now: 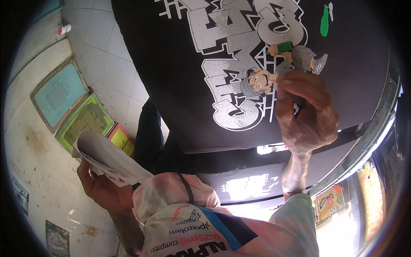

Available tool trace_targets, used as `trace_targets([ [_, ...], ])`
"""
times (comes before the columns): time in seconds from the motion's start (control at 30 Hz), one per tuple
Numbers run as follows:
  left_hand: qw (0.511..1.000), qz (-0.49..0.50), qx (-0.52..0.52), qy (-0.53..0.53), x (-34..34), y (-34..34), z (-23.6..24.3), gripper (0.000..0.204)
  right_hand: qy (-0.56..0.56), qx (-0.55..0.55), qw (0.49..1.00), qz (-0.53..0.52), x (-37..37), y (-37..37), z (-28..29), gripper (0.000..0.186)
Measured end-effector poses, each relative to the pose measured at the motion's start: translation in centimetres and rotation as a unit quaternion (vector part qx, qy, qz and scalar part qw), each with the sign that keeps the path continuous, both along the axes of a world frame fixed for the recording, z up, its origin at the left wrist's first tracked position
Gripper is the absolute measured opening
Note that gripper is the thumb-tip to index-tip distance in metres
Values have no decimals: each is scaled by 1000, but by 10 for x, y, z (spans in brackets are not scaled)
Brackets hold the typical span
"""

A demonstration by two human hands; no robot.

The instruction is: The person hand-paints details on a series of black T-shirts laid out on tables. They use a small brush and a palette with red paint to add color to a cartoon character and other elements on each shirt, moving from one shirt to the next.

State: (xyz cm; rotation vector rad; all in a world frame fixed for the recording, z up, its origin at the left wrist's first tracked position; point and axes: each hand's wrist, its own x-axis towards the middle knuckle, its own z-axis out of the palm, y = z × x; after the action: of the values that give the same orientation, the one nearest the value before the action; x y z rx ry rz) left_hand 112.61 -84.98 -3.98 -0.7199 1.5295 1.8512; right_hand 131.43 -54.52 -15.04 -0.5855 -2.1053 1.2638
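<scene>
A large piece of black fabric (351, 81) lies spread in front of me, printed with silver-grey block lettering and a cartoon figure (259, 82) with a green bottle. Over this print my right hand (309, 109) is closed in a pinch, thumb and forefinger meeting beside the figure's mouth. Whatever may be between those fingertips is too small to make out. Low at the left, my left hand (105, 188) grips a curled white sheet (109, 156) with red marks on it, apart from the fabric.
Framed screens, one with pale blue mesh (64, 92) and one yellow-green (87, 118), lean by the left wall. A red-and-white container (64, 29) lies beyond them near the tiled floor (100, 60). Another dark panel with a white print (248, 186) is close to my body.
</scene>
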Motion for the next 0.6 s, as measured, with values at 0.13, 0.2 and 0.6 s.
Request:
trace_targets([
  [0.13,1000,18,3,-4,2,3,-1,51,-4,-2,1000,2,0,0,0,25],
  [0.2,999,32,4,-8,1,-2,0,49,-4,3,1000,4,0,1,0,25],
  [0.6,999,25,26,-20,0,-5,-3,52,-2,0,1000,0,-1,0,2,24],
])
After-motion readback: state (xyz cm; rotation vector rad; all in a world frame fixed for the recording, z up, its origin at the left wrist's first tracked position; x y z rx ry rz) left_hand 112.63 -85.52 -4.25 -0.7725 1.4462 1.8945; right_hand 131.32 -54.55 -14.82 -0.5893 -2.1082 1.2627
